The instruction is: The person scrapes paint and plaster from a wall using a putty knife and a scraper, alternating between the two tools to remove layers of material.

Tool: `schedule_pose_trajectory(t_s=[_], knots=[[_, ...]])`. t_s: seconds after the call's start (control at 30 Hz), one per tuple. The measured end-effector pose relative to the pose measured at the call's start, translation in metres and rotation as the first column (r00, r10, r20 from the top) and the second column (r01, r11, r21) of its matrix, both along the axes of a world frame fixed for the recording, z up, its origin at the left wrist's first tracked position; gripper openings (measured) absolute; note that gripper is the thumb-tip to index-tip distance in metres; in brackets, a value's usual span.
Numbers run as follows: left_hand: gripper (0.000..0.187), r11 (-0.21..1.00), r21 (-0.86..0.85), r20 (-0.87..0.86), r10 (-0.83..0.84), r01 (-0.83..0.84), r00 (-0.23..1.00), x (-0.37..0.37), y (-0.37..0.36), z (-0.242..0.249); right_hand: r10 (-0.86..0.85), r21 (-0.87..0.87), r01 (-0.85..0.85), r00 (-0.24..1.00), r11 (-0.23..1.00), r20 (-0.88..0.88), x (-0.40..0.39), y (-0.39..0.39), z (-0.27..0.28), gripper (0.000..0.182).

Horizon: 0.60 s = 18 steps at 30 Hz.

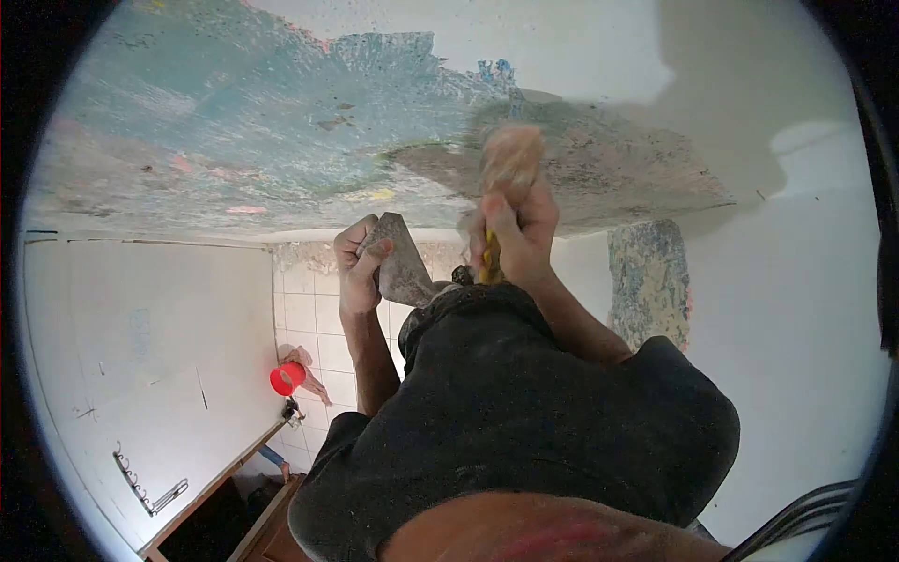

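Ceiling (234, 122) half scraped. I see left hand (361, 267) clenching metal scraper (401, 272), right hand (515, 234) gripping blurred wooden-handled tool (510, 164). Best kept shallow against paint.

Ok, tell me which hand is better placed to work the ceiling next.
Right, probably: the right hand has its yellow-handled tool up at the ceiling, while the left hand holds its scraper lower.

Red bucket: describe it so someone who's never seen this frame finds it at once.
Start at the white tiled wall in the lower left, below the scraped, patchy ceiling. The red bucket hangs against those tiles, just left of the person's forearm, whose hand holds a flat metal scraper. It is the only bright red, round thing there; everything beside it is white or pale.
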<state>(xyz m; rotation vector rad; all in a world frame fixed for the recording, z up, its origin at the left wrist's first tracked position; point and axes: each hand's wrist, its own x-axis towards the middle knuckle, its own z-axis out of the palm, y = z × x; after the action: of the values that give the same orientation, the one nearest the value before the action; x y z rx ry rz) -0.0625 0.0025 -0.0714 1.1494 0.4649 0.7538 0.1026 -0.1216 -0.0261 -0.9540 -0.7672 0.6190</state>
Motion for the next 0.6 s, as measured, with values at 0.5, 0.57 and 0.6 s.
schedule_pose_trajectory(t_s=[0.5,0.57,0.6], knots=[[0.023,0.999,-0.006,-0.024,0.041,-0.041,0.999,0.009,-0.004,0.006,0.381,0.048,-0.399,0.823,0.916,-0.422,0.017,0.038,0.024,0.038],[0.024,0.999,-0.013,-0.028,0.043,-0.044,0.999,0.007,-0.004,0.005,0.343,0.002,-0.384,0.822,0.923,-0.454,0.016,0.039,0.025,0.041],[0.024,0.999,-0.016,-0.029,0.044,-0.044,0.999,0.006,-0.003,0.005,0.311,-0.028,-0.36,0.841,0.933,-0.443,0.013,0.039,0.022,0.042]])
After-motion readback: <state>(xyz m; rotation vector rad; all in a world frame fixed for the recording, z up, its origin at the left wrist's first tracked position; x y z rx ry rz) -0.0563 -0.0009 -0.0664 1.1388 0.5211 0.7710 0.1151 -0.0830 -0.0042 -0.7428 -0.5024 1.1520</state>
